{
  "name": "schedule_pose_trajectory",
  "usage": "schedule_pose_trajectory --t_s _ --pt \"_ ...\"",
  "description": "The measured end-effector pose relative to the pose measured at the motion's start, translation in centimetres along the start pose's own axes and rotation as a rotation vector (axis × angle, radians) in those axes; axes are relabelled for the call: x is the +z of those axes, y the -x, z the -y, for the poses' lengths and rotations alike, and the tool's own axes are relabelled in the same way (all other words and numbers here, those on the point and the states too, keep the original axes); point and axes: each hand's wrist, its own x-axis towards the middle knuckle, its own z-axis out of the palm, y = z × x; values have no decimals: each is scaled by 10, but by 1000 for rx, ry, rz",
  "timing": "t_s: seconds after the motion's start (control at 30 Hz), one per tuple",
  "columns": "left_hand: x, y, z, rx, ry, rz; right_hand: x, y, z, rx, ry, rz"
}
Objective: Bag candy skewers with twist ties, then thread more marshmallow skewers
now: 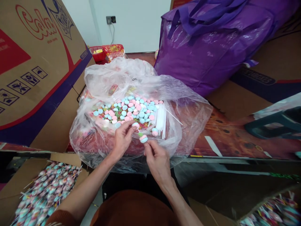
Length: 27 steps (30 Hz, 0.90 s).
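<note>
Between our two hands, above the near part of the clear plastic bag (pixel 78 133), we have a candy skewer (pixel 143 138), long axis slanting upper left to lower right. Left hand (pixel 123 136) pinches its top candy (pixel 135 125); right hand (pixel 158 158) pinches the low end, grip partly hidden. Both equally near. Loose candies (pixel 134 108) just beyond, white sticks (pixel 160 119) right of those. Table (pixel 202 141) edge below; purple bag (pixel 199 59) and cardboard box (pixel 47 84) flank; room opens toward us.

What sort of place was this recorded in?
Probably a small candy workshop or packing room: loose pastel candies lie beside white sticks, and an open carton at lower left holds many candies on sticks.
</note>
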Motion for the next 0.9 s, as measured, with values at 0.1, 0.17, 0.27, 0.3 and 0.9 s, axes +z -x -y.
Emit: schedule_pose_trajectory --t_s 0.1,0.17,0.27,0.3,0.9 --pt "-2 6 4 138 -168 3 4 -1 2 -1 2 20" --pt "-4 9 6 221 -248 12 7 0 2 26 -14 31" --pt "-7 11 6 328 -325 31 10 1 3 73 -53 48" --pt "-8 12 6 351 -342 45 11 1 3 83 -69 52" --pt "5 5 -5 167 -226 164 -6 -4 -17 190 -224 -15"
